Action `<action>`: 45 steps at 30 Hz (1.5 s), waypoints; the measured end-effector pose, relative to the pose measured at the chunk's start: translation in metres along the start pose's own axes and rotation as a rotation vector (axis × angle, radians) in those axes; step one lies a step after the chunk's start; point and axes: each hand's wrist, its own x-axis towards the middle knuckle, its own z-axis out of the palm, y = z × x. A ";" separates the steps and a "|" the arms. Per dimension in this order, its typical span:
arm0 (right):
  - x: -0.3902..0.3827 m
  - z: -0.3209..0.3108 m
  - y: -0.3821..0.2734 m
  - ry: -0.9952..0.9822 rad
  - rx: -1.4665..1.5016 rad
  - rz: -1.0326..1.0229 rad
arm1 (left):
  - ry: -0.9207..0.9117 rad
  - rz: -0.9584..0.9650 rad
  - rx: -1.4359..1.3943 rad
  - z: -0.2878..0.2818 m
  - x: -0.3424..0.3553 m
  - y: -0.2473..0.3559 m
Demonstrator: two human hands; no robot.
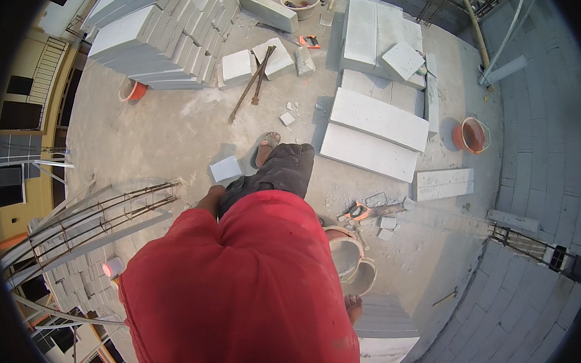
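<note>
The red cloth shirt [244,278] worn by the person fills the foreground, with the dusty concrete floor [166,140] spreading beyond it, dark grey trousers [274,174] ahead and a stack of pale rectangular blocks [386,350] at lower right. Two round, pale-rimmed buckets [363,275] stand just ahead of the right hand [353,308], and a small whitish square block [225,169] lies near the left hand [215,195] — both hands are partly hidden, so I cannot tell whether either is spread, curled or holding anything.
</note>
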 end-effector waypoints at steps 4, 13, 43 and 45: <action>-0.027 0.093 -0.036 -0.067 -0.154 -0.101 | -0.043 0.085 -0.108 0.022 0.025 -0.049; -0.080 0.332 -0.029 -0.230 -0.624 -0.123 | -0.195 -0.255 -1.450 -0.169 0.120 -0.105; 0.222 1.441 -0.271 -0.549 -1.677 -0.649 | 0.046 -1.309 -2.205 -0.345 0.430 0.149; 0.240 1.485 -0.265 -0.559 -1.870 -0.722 | 0.198 -1.304 -2.250 -0.317 0.518 0.161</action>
